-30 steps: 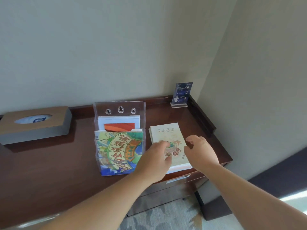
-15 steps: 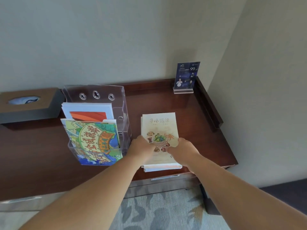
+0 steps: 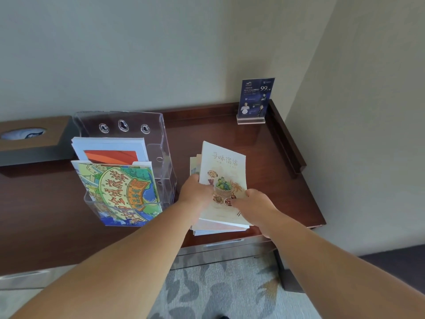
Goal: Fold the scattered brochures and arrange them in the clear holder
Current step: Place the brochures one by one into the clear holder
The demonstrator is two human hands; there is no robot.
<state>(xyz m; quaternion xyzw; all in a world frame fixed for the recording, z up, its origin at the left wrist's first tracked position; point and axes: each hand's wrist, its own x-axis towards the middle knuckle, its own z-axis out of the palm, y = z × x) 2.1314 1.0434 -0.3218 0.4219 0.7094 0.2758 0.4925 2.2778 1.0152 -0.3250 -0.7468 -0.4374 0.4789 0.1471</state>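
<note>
A cream brochure (image 3: 224, 166) with food drawings is lifted and tilted off a small stack of brochures (image 3: 218, 229) on the dark wooden desk (image 3: 264, 157). My left hand (image 3: 195, 192) grips its left edge and my right hand (image 3: 250, 203) grips its lower right edge. To the left stands the clear holder (image 3: 138, 125). A colourful map brochure (image 3: 117, 192) fills its front pocket, and white brochures with an orange panel (image 3: 110, 150) sit in the back pocket.
A brown tissue box (image 3: 30, 139) sits at the back left of the desk. A blue sign in an acrylic stand (image 3: 254, 100) stands in the back right corner, by a raised desk rim (image 3: 287, 143). Walls close in behind and on the right. Patterned carpet (image 3: 218, 293) lies below.
Both hands have taken hold of the top cream brochure and raised its far end off the stack, turning it slightly. The view has moved closer and to the right.
</note>
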